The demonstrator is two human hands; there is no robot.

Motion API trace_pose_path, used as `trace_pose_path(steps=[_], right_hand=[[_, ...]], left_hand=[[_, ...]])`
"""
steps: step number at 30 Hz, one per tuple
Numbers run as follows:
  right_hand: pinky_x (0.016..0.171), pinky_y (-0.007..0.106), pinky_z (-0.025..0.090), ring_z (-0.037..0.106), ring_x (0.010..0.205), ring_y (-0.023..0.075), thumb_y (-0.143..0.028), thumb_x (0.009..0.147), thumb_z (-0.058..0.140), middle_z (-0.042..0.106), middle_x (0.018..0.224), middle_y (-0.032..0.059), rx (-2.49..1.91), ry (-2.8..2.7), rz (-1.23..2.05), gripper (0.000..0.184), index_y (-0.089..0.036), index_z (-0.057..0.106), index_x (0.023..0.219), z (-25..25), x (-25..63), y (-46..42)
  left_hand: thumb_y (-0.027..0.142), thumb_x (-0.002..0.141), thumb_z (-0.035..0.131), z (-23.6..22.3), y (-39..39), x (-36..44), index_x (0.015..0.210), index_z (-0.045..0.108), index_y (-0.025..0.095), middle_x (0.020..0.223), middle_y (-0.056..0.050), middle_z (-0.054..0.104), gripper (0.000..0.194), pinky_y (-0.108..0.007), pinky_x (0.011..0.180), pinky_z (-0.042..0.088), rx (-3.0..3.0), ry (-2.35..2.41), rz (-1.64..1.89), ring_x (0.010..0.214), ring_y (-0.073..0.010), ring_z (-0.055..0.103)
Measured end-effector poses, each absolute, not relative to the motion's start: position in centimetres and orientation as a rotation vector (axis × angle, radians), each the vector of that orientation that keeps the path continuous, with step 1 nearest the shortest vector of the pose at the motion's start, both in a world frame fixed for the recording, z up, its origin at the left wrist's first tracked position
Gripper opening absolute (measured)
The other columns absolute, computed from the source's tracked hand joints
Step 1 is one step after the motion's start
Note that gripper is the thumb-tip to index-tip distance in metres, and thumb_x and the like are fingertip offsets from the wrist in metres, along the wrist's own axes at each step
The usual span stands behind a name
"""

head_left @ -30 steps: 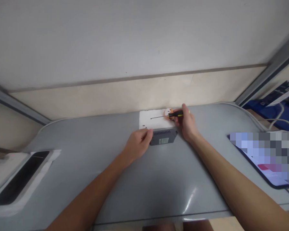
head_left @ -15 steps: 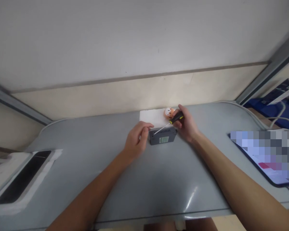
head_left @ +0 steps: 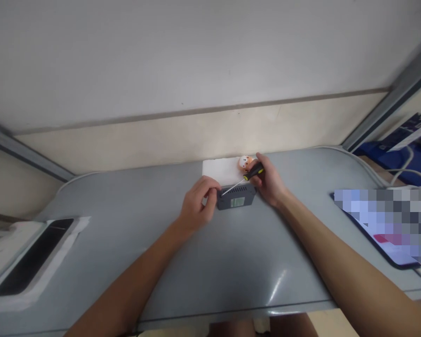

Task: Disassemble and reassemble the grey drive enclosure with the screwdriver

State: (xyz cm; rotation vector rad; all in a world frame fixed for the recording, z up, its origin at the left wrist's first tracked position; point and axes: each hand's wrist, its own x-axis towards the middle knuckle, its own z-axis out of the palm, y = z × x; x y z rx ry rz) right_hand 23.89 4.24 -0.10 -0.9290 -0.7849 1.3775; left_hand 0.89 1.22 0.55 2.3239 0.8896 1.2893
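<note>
A dark grey vented electronics box stands on its edge on the desk, with a pale label on the side facing me. My left hand is at its left end, fingers bent and closed on the upper left corner. A black and yellow screwdriver is gripped by my right hand. The screwdriver slants down to the left, its tip against the box near the upper left corner. Behind it sits an orange and white toy figure, partly hidden by my right fingers.
A white sheet lies behind the box, against the back panel. On the right rests a tablet-like device with a lit screen, beside cables. At left, a black phone-like slab lies on white material. The grey desk extends toward me.
My left index finger has bent in, closing on the box's corner. My right hand and the screwdriver have shifted slightly left, and the tip stays at the box.
</note>
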Motion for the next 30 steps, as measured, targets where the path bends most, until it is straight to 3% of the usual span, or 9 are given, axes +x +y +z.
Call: trace_pose_path(steps=[9, 18, 30], right_hand=[[0.041, 0.025, 0.015, 0.028, 0.041, 0.0049, -0.058, 0.089, 0.066, 0.050, 0.058, -0.0022, -0.903, -0.771, 1.396, 0.043, -0.019, 0.066, 0.070, -0.17, 23.98, 4.40], [0.044, 0.025, 0.020, 0.027, 0.042, 0.0068, -0.058, 0.093, 0.060, 0.041, 0.050, -0.0045, -0.946, -0.800, 1.398, 0.044, -0.020, 0.066, 0.072, -0.19, 24.04, 4.32], [0.046, 0.029, 0.017, 0.028, 0.043, 0.0091, -0.062, 0.088, 0.063, 0.046, 0.051, -0.0033, -0.964, -0.813, 1.339, 0.044, -0.022, 0.065, 0.071, -0.05, 24.00, 4.46]], left_hand=[[0.009, 0.101, 0.047, 0.59, 1.56, 0.83, 0.093, 0.061, 0.020, 0.091, -0.005, 0.062, 0.019, -0.030, 0.073, 0.050, 2.432, 0.739, 1.407, 0.083, -0.0159, 0.060], [0.008, 0.099, 0.047, 0.72, 1.39, 0.75, 0.093, 0.060, 0.019, 0.091, -0.005, 0.063, 0.018, -0.030, 0.072, 0.051, 2.502, 0.728, 1.414, 0.082, -0.0157, 0.061], [0.002, 0.087, 0.052, 0.61, 1.55, 0.51, 0.093, 0.060, 0.021, 0.097, -0.005, 0.059, 0.021, -0.028, 0.064, 0.048, 2.650, 0.690, 1.466, 0.075, -0.0134, 0.058]])
